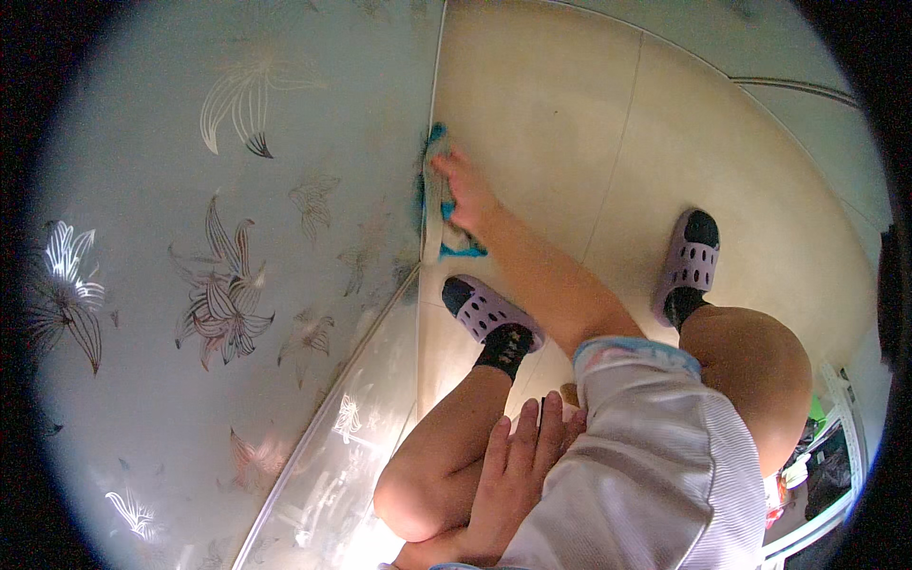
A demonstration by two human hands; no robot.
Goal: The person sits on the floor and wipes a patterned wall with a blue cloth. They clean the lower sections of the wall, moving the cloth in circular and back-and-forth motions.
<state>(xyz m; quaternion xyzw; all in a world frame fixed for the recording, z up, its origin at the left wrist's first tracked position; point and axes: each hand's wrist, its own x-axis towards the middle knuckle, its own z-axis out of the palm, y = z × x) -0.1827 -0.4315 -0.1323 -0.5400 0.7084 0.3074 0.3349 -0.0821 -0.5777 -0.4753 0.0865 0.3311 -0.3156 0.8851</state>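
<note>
A cloth (435, 204), pale with teal-blue edges, is bunched along the line where the grey panel meets the beige floor. My right hand (467, 195) holds it there, the arm stretched out ahead of me and the fingers a little blurred. Low in the view, my left hand (521, 465) lies by my bent left leg, its fingers extended and holding nothing. Part of that hand is covered by my white shirt (646, 446).
To the left rises a glossy grey panel (142, 285) with silver flower patterns. My feet, in lilac clogs (486, 309) and black socks, stand on beige floor tiles (560, 114). At the lower right a white-framed rack (841, 503) holds bags and small items.
</note>
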